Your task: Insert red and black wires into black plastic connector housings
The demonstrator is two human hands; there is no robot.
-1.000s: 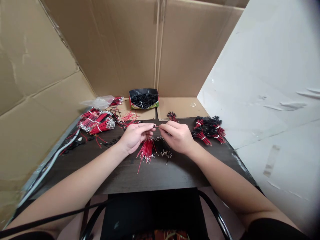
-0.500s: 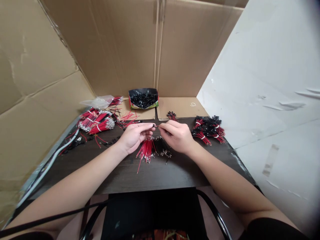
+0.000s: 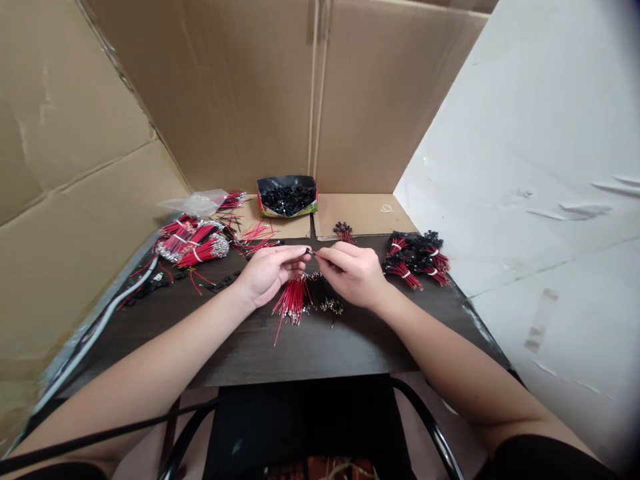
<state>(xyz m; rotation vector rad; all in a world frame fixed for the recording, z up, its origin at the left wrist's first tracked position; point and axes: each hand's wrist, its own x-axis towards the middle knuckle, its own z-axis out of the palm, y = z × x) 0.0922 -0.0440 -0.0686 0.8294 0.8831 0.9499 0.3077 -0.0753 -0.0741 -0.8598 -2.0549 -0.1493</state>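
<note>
Between thumb and fingers, my left hand (image 3: 273, 272) pinches a small black connector housing (image 3: 307, 251). My right hand (image 3: 353, 272) is closed on a thin wire (image 3: 314, 253) whose end meets the housing; its fingers hide most of the wire. Both hands hover over the dark table, fingertips almost touching. Just below them lie loose red wires (image 3: 293, 300) and black wires (image 3: 325, 297) with metal terminals at their ends. A small cluster of red wires with black housings (image 3: 343, 231) rests behind my right hand.
An open box (image 3: 287, 200) of black housings stands at the back on cardboard. Tied bundles of red wires (image 3: 193, 241) lie left, near a plastic bag (image 3: 195, 203) and a white cable (image 3: 107, 313). Tied wire bundles with black housings (image 3: 417, 257) lie right. Cardboard walls (image 3: 240, 93) enclose the table.
My right fingertips have shifted slightly left, toward the housing, so less wire shows between the hands. My left hand stays in place.
</note>
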